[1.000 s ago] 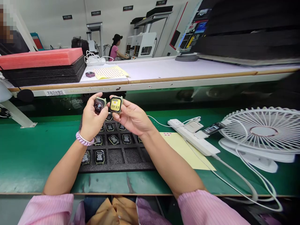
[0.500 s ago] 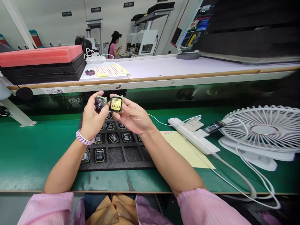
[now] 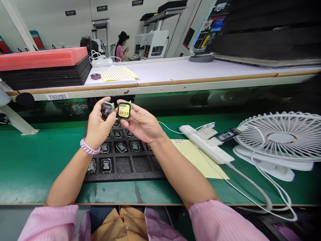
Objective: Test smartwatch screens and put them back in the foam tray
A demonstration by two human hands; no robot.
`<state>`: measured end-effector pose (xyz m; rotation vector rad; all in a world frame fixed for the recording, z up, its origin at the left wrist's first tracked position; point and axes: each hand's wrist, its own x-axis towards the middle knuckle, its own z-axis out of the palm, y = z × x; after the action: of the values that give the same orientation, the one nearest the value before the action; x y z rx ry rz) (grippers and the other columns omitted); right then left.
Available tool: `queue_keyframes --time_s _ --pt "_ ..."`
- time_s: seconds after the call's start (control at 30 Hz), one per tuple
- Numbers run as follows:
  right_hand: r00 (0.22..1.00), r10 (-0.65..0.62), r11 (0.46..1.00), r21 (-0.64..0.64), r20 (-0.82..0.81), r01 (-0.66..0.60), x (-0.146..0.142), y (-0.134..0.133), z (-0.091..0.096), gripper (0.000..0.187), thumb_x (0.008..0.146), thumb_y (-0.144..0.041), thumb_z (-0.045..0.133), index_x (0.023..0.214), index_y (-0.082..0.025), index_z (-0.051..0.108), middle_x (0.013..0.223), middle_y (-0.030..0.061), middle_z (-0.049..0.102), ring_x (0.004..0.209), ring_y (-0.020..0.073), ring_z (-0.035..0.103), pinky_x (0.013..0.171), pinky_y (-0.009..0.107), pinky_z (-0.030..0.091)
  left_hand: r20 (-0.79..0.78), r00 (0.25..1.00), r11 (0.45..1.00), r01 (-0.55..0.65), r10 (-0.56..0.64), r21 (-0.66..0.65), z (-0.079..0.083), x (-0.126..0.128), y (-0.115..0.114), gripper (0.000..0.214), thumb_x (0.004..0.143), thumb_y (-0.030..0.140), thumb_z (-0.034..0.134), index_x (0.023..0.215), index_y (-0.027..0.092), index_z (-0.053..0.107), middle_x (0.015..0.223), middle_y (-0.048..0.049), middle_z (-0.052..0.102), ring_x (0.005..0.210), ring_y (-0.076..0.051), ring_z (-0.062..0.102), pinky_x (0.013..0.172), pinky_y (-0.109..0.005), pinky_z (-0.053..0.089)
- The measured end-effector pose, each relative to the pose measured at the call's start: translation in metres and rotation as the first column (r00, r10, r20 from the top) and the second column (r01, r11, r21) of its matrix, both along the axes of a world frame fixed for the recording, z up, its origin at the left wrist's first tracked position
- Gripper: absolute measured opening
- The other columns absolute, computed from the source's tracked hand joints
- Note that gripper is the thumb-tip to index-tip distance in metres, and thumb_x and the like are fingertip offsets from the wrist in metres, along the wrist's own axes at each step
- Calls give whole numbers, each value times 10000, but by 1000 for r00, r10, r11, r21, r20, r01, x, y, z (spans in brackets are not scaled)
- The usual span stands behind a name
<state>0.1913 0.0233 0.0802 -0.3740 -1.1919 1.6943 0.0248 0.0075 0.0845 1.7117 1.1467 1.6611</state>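
Yellow-faced "13:13" watch (image 3: 124,110) in right hand (image 3: 144,125), dark-faced watch (image 3: 107,110) in left hand (image 3: 97,128).

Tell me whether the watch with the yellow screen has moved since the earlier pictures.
No. Against the black tray, the watch with the yellow screen shows no clear shift; the right hand holds it in the same place.

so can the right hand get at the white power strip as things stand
Probably yes, but not freely: the right hand holds the yellow-screened watch, so its grip is taken. The white power strip lies off to its right, with nothing seen standing between them.
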Motion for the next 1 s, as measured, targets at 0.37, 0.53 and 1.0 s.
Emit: queue_keyframes --time_s 0.37,0.53,1.0 --pt "1000 8 1000 6 -2 -7 1 0 -1 309 876 -277 796 1175 -240 728 1100 44 764 722 123 598 665 268 573 21 1000 1000 20 -19 -21 1 1 -1 496 797 313 710 1264 178 611 957 -30 641 835 -163 624 829 -287 554" --pt "999 26 999 25 -20 -26 2 0 -1 319 866 -269 807 1174 -238 732 1081 36 770 718 114 597 664 249 570 12 1000 1000 16 -16 -14 2 0 -2 482 800 316 724 1249 176 621 909 -21 617 778 -157 587 769 -281 530" --pt "998 55 996 78 -38 -52 4 8 -7 394 866 -309 822 1234 -229 708 1104 50 763 723 121 588 661 263 567 46 999 995 23 -27 99 -5 -1 4 526 755 308 732 1248 150 641 897 -17 648 757 -135 575 716 -247 530"
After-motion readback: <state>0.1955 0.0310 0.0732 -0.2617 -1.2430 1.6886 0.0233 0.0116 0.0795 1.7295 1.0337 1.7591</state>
